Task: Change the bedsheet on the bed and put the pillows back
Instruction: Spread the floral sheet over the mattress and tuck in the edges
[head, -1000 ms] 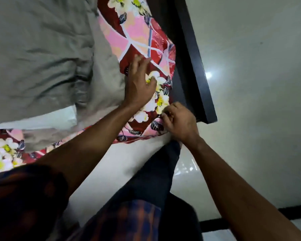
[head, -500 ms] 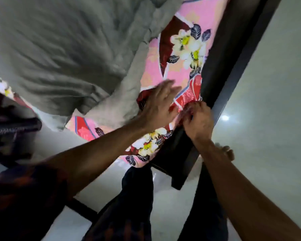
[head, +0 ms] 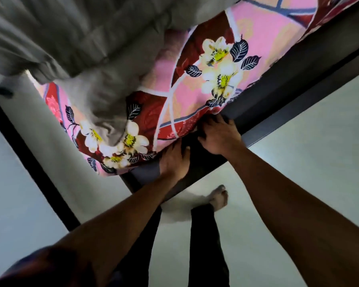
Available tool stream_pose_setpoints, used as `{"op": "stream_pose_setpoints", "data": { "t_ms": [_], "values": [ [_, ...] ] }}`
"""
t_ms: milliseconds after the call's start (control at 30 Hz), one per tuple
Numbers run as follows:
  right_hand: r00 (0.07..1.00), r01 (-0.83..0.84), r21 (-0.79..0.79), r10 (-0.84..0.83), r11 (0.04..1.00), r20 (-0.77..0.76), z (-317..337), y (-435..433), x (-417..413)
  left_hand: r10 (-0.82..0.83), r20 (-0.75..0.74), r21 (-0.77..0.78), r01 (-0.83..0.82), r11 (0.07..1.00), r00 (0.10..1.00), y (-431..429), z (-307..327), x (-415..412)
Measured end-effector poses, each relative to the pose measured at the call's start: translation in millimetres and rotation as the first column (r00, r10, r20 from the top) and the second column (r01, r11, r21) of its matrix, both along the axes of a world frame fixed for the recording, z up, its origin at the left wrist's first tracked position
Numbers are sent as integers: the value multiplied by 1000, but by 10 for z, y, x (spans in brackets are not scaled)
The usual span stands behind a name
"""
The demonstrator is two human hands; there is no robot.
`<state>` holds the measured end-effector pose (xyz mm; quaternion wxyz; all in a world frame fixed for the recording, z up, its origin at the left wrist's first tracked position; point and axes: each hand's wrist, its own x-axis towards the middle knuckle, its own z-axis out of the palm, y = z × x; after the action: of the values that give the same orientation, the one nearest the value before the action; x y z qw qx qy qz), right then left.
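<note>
From where I stand, the person is bent over the corner of the bed. The pink and red floral bedsheet with white flowers and dark leaves [head: 195, 90] is spread over the mattress. Its hem hangs at the edge beside the dark, flat-railed bed frame [head: 298, 83].

The left hand [head: 174, 162] reaches up under the hanging hem near the corner. Its fingers look fairly straight and its grip released, pushing cloth into the gap, though the tips are hidden by the cloth. The right hand [head: 220, 139] sits just beside it, further along the rail. Its fingers are bent at the line where sheet meets frame, and I cannot tell whether that grip is pinching cloth or only pressing it down.

The hem's long axis follows the rail, running away from both hands past the right one. To my eye the right hand is nearer the stretch left to tuck, so the next push likely slides that way.

A rumpled grey heap of bedding [head: 81, 38] lies on the sheet further in; pillow or blanket, I cannot say. A bare foot [head: 219, 196] is planted on the pale glossy floor [head: 298, 183]. No label or writing is readable.
</note>
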<state>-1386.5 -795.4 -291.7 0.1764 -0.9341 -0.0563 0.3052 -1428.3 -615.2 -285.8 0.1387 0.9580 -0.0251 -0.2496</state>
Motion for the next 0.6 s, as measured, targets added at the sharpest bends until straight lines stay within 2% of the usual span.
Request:
{"op": "stream_pose_setpoints", "data": {
  "t_ms": [33,100,167,300,367,500,567,600],
  "values": [
    [1000,-6,7,6,1000,-8,-39,-32,57,28,14,35,-29,999,999,-85,-42,53],
    [1000,-23,10,23,1000,1,-115,-40,84,108,-90,131,-96,987,990,-229,-101,93],
    [999,-41,-18,42,999,25,-161,-28,54,183,-153,161,-158,974,971,-304,-165,55],
    [998,-62,-48,63,997,20,-180,-41,52,210,-117,-74,-220,973,971,-195,-84,-15],
    [997,-82,-45,82,996,2,-179,-38,57,173,-59,-84,-178,980,983,-3,59,-166],
    [999,-54,-31,54,998,5,-114,-31,57,120,-11,70,-119,990,993,536,237,-444],
    [996,18,-8,-17,1000,93,-31,27,-3,57,-88,79,-50,996,995,729,149,-380],
    [985,61,13,-62,998,164,4,62,-49,89,-143,64,-81,995,986,771,91,-292]
  ]
}}
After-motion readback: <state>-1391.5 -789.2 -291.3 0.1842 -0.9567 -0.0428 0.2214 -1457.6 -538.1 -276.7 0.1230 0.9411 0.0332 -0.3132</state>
